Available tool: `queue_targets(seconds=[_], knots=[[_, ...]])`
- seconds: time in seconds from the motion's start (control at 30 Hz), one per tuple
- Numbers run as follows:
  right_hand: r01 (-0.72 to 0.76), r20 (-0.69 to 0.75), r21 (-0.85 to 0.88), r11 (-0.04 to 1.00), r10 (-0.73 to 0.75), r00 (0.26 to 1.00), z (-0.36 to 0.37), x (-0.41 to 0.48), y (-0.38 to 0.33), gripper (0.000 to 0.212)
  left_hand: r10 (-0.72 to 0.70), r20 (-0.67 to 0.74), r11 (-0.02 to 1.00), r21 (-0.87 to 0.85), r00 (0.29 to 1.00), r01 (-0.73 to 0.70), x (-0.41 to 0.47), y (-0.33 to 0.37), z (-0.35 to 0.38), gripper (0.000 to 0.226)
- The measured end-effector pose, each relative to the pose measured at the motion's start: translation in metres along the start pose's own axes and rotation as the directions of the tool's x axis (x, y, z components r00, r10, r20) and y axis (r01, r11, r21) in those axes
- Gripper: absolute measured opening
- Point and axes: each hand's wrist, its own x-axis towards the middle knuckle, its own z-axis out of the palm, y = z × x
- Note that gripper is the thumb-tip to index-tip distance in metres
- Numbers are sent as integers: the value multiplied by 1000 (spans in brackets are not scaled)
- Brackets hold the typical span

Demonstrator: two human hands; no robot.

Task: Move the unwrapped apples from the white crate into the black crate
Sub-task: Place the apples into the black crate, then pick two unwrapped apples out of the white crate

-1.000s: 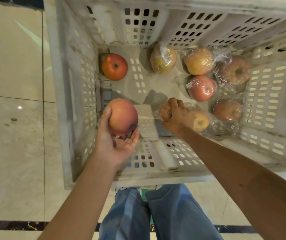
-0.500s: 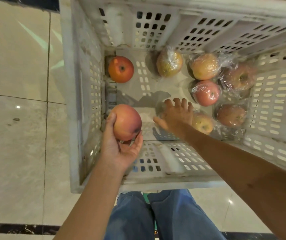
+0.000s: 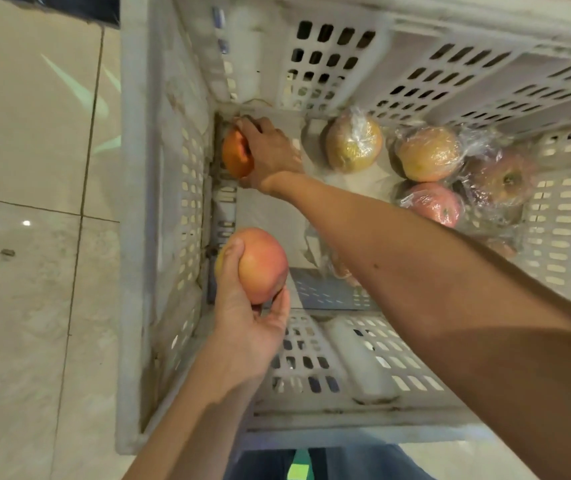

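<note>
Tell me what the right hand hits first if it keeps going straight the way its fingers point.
The right hand already lies on the unwrapped red apple. Just past that stands the white crate, at its far-left corner, though depth there is hard to judge.

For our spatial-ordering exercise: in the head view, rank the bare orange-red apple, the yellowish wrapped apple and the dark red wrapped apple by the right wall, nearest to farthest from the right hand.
1. Bare orange-red apple, far-left corner, under the right hand.
2. Yellowish wrapped apple, back middle.
3. Dark red wrapped apple, right wall.
</note>
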Motion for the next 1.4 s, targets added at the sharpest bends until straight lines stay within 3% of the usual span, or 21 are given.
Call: queue_targets(seconds=[0.13,0.27,0.47,0.6,0.67,0.73,0.8,0.83,0.87,1.0,1.07,1.2,1.3,1.4], knots=[[-73,-59,197,978,86,995,-3,-13,8,85,26,-53,1000,6,998,-26,-3,5,0,68],[-101,-177,442,891,197,964,-18,-59,23,84,48,-25,999,-19,999,-49,-19,0,-7,70],[-61,-231,738,672,337,913,-52,-158,20,84,9,31,997,-73,999,-6,-59,-8,-14,75],[-136,-98,889,436,473,876,-74,-210,13,73,17,34,998,-56,999,-15,-86,-11,-19,76],[-189,24,944,272,515,857,-80,-228,10,65,16,35,999,-43,999,-15,-99,-9,-21,75],[-241,238,969,-54,469,851,-88,-242,11,60,25,34,999,-44,999,-23,-109,-7,-25,73],[-297,430,827,-477,198,881,-94,-256,16,77,34,46,998,-50,998,-31,-117,-4,-29,74],[-340,458,726,-597,51,888,-97,-264,18,86,34,57,998,-52,998,-31,-120,-3,-31,75],[-385,451,656,-650,-71,890,-100,-272,18,90,34,67,998,-53,997,-31,-122,-2,-33,75],[-524,317,485,-701,-417,852,-108,-285,19,80,44,81,998,-56,996,-39,-132,3,-39,73],[-534,321,506,-677,-426,846,-113,-283,18,83,46,75,998,-48,996,-43,-135,4,-40,72],[-481,406,634,-605,-269,873,-117,-274,18,110,48,80,998,-42,996,-45,-138,6,-41,69],[-508,419,623,-595,-295,859,-118,-268,22,91,51,89,998,-44,995,-47,-138,6,-42,69],[-594,362,511,-621,-470,805,-116,-268,25,75,48,92,998,-38,995,-44,-137,6,-41,71]])
